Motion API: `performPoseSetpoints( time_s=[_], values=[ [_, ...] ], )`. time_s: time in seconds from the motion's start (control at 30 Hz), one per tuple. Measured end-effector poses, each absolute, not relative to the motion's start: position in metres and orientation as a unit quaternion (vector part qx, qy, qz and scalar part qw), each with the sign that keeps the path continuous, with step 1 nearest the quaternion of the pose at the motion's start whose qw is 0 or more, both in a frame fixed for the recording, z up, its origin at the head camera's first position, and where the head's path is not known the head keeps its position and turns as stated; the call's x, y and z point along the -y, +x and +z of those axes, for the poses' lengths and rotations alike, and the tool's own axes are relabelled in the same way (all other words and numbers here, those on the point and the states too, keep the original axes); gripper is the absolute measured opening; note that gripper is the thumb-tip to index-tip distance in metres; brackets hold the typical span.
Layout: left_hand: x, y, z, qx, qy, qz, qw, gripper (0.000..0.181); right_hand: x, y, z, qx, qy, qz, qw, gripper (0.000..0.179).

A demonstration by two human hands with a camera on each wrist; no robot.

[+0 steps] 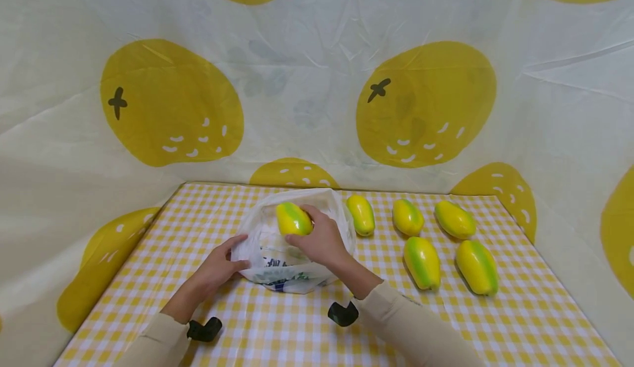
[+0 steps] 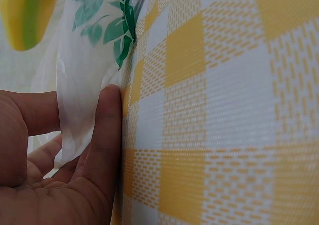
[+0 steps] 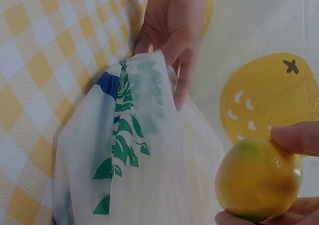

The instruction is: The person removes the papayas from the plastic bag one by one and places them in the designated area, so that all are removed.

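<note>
A yellow-green papaya (image 1: 293, 218) is gripped between the thumb and fingers of my right hand (image 1: 323, 239), over the mouth of a white plastic bag (image 1: 302, 279). My left hand (image 1: 218, 265) holds the bag's left edge. In the left wrist view, the bag's rim (image 2: 77, 95) passes between the thumb and the fingers, which lie low against the tablecloth. The right wrist view shows the held papaya (image 3: 259, 180) beside the bag's wall (image 3: 149, 160), printed with green leaves. Most of the bag's inside is hidden.
Several more papayas lie to the right: one papaya (image 1: 361, 215) close beside the bag, others farther right, including a papaya (image 1: 422, 263) nearer the front. A yellow checked cloth (image 1: 297, 334) covers the table. Behind it hangs a fruit-printed curtain (image 1: 302, 103).
</note>
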State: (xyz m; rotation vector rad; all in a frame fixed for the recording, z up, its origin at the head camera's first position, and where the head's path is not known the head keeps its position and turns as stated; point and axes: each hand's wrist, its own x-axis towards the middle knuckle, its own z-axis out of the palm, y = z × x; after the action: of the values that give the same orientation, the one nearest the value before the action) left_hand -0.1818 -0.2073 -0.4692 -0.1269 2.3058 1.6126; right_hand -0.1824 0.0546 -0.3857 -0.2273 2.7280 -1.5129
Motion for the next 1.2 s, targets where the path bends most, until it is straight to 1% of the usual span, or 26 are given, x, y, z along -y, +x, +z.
performPoseSetpoints(
  time_s=[0.23, 0.47, 1.2],
  values=[
    [0.208, -0.182, -0.471, -0.805, -0.041, 0.570, 0.162, 0.073, -0.065, -0.177, -0.383, -0.869, -0.071, -0.489, 0.013, 0.072],
    [0.207, -0.182, -0.471, -0.801, -0.044, 0.574, 0.164, 0.073, -0.076, -0.171, -0.382, -0.868, -0.079, -0.490, 0.001, 0.071],
    [0.208, -0.181, -0.470, -0.804, -0.037, 0.570, 0.164, 0.073, -0.113, -0.157, -0.382, -0.870, -0.042, -0.491, -0.001, 0.072]
  ],
)
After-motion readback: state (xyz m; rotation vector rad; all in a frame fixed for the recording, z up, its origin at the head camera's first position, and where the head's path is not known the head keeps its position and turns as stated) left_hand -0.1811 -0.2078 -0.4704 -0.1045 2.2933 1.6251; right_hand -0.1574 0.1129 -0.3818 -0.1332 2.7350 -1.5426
